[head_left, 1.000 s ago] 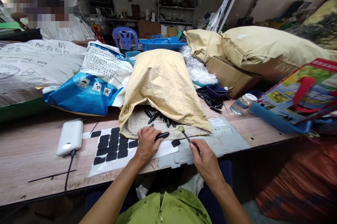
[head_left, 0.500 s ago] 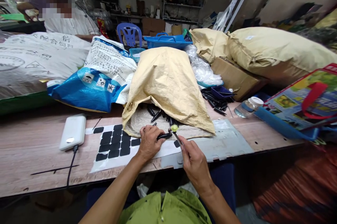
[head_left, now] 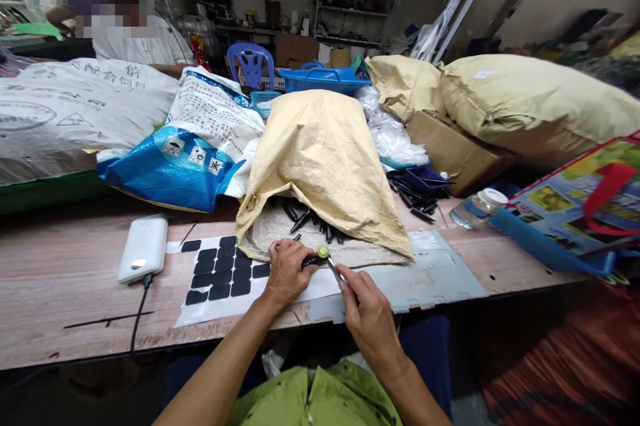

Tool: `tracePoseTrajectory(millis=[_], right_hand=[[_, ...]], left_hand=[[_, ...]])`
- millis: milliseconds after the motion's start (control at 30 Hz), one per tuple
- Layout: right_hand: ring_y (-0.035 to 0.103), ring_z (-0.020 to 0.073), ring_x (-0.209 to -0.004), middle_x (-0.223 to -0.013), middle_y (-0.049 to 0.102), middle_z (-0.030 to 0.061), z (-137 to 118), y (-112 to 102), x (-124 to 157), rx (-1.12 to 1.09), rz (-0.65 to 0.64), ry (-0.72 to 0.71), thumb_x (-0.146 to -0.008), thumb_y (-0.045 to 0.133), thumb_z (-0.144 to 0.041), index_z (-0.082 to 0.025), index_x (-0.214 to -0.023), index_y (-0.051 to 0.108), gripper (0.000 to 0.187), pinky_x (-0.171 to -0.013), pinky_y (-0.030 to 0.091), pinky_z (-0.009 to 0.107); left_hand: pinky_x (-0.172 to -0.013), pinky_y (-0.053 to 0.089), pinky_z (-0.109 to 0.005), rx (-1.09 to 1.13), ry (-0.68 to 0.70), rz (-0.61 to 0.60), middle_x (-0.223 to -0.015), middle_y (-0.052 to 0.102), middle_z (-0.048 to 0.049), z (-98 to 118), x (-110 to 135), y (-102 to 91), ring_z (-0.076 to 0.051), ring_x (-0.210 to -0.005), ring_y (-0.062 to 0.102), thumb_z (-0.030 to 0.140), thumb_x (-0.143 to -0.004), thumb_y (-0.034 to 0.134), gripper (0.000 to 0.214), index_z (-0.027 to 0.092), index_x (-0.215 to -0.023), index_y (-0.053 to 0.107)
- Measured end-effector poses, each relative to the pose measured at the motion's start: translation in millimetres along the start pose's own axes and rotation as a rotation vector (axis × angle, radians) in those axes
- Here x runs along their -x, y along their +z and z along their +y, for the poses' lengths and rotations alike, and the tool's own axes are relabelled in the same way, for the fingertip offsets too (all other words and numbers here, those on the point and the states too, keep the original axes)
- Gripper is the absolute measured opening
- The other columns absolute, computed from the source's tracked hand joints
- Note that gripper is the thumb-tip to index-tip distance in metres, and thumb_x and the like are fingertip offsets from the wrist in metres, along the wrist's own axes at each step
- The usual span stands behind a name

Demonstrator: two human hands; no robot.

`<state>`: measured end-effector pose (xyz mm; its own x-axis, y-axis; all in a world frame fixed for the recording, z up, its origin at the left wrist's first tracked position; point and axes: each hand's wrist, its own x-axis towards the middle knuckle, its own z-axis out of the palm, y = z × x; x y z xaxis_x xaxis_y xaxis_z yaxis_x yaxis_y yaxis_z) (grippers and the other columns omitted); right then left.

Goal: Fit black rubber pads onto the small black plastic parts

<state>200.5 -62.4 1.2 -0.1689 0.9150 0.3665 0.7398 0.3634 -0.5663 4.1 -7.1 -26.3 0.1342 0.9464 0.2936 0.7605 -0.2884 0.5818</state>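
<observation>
My left hand [head_left: 291, 271] is closed around a slim black pointed piece [head_left: 312, 260] like a pen barrel, which lies sideways in its fingertips. My right hand [head_left: 369, 303] pinches a thin metal tool [head_left: 334, 269]. At the tool's far tip is a small round yellow-green piece [head_left: 323, 251], right at the end of the black piece; whether they touch I cannot tell. Both hands work in front of the open mouth of a tan woven sack [head_left: 320, 146]. Several similar black pieces [head_left: 300, 221] spill from it.
Under the left wrist lies a white sheet with black rounded squares [head_left: 220, 276]. A white power bank [head_left: 143, 248] with a cable sits to the left. On the right are a clear jar [head_left: 479, 207], more black pieces [head_left: 413, 196] and a blue tray [head_left: 555, 243]. Another person [head_left: 135, 46] sits across the table.
My right hand has brought the tool's tip with the yellow-green piece leftward to the end of the black piece. My left hand stays nearly in place. The whole view has shifted slightly.
</observation>
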Motion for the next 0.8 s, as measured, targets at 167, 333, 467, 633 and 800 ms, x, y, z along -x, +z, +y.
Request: tracePoseTrajectory(millis=[167,333,467,633,800], right_hand=[[0.064,0.0227,-0.093,-0.102,0.067,0.0075,29,-20,-6,0.283,0.075,0.070,-0.103,0.048,-0.025,-0.022,-0.129,0.066,0.032,-0.080,0.049,0.033],[0.056,0.0278,-0.091,-0.092,0.065,0.0099,48,-29,-8,0.511,0.071,0.063,-0.096,0.053,-0.016,-0.019,-0.116,0.072,0.028,-0.081,0.046,0.039],[0.055,0.0281,-0.100,-0.102,0.064,0.0105,30,-24,-17,0.272,0.069,-0.016,-0.096,0.057,-0.021,-0.019,-0.122,0.067,0.028,-0.091,0.046,0.041],[0.061,0.0214,-0.094,-0.106,0.065,0.0067,7,-6,-33,-0.083,-0.169,-0.075,-0.097,0.062,-0.029,-0.022,-0.130,0.058,0.034,-0.086,0.049,0.033],[0.062,0.0201,-0.093,-0.101,0.066,0.0056,12,4,-37,-0.072,-0.250,-0.112,-0.101,0.056,-0.029,-0.022,-0.112,0.060,0.014,-0.085,0.046,0.030]], left_hand=[[-0.103,0.022,-0.049,0.006,0.035,-0.005,-0.097,0.071,-0.0008,0,1,-2.7,-0.025,-0.105,0.054,0.025,-0.093,0.066,0.009,0.026,-0.099,0.072],[-0.104,0.020,-0.048,0.014,0.103,0.028,-0.098,0.071,-0.0020,-2,3,-4.5,-0.025,-0.107,0.053,0.025,-0.100,0.053,0.018,0.026,-0.103,0.071],[-0.103,0.020,-0.047,0.017,0.151,0.021,-0.098,0.070,-0.0023,-1,4,-5.6,-0.024,-0.106,0.053,0.025,-0.101,0.049,0.020,0.025,-0.103,0.070],[-0.100,0.022,-0.045,0.050,0.226,-0.026,-0.096,0.070,-0.0026,-1,5,-8.3,-0.023,-0.104,0.053,0.027,-0.103,0.046,0.023,0.024,-0.103,0.069],[-0.099,0.023,-0.044,0.107,0.258,-0.083,-0.093,0.068,-0.0022,-3,5,-10.4,-0.022,-0.101,0.053,0.030,-0.105,0.042,0.028,0.023,-0.103,0.069]])
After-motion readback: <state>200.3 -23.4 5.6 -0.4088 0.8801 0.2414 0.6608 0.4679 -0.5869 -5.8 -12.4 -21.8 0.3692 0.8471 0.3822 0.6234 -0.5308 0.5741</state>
